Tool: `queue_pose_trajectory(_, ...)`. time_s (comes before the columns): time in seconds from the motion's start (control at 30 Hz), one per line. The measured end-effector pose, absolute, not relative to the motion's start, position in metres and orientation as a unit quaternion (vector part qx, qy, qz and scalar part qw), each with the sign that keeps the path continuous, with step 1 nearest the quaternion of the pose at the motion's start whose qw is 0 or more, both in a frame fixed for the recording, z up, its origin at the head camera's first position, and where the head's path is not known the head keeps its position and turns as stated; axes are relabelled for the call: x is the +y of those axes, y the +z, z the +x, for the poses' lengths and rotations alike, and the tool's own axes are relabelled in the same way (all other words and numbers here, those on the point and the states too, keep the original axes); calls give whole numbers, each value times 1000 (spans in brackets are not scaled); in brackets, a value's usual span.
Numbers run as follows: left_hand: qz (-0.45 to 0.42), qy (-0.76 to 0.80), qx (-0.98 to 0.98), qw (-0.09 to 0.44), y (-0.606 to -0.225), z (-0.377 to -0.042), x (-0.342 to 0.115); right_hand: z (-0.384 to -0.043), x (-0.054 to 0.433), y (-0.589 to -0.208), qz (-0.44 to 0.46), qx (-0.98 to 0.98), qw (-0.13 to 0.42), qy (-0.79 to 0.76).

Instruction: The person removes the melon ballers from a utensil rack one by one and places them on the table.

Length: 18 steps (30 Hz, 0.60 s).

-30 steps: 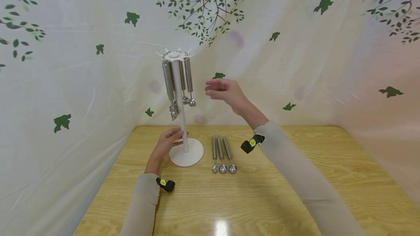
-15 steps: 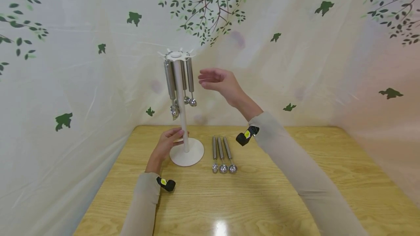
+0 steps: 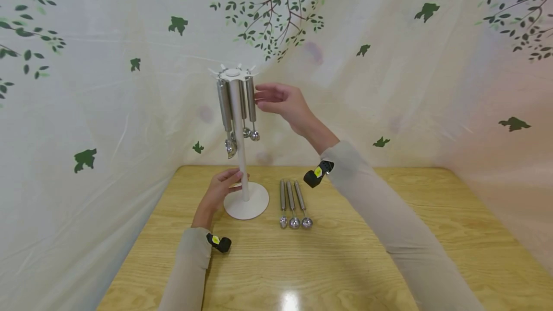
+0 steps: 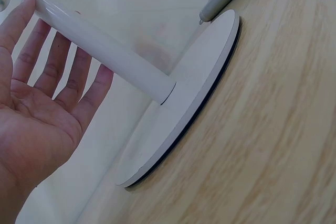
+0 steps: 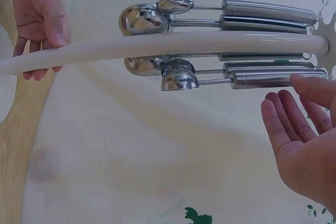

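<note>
A white utensil stand rises from a round base on the table. My left hand holds its pole low down, thumb in front and fingers behind; in the left wrist view the fingertips lie along the pole. Several steel scoops with cylindrical handles hang from the white hook ring. Beside the nearest right-hand scoop is my right hand, fingers loosely bent and spread from the thumb. In the right wrist view the thumb overlaps that handle's end; contact is unclear.
Three steel scoops lie side by side on the wooden table, right of the base, bowls toward me. A pale curtain with leaf prints hangs behind the table.
My right hand has moved left and up, from apart from the stand to beside a hanging scoop's handle. The left hand stays on the pole.
</note>
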<state>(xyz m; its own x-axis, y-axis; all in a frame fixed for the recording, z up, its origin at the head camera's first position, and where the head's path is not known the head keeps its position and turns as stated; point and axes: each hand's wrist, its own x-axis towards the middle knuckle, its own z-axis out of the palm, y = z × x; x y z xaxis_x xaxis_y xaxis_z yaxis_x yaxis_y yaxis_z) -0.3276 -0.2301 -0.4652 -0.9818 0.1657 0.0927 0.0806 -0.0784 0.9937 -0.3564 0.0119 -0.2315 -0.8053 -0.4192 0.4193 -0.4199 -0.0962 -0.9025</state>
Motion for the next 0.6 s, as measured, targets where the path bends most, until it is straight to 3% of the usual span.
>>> queue_pose_trajectory(0.6,87,732,676,23,-465,-326,-230,-347,-4,-224,268,-690,2,672)
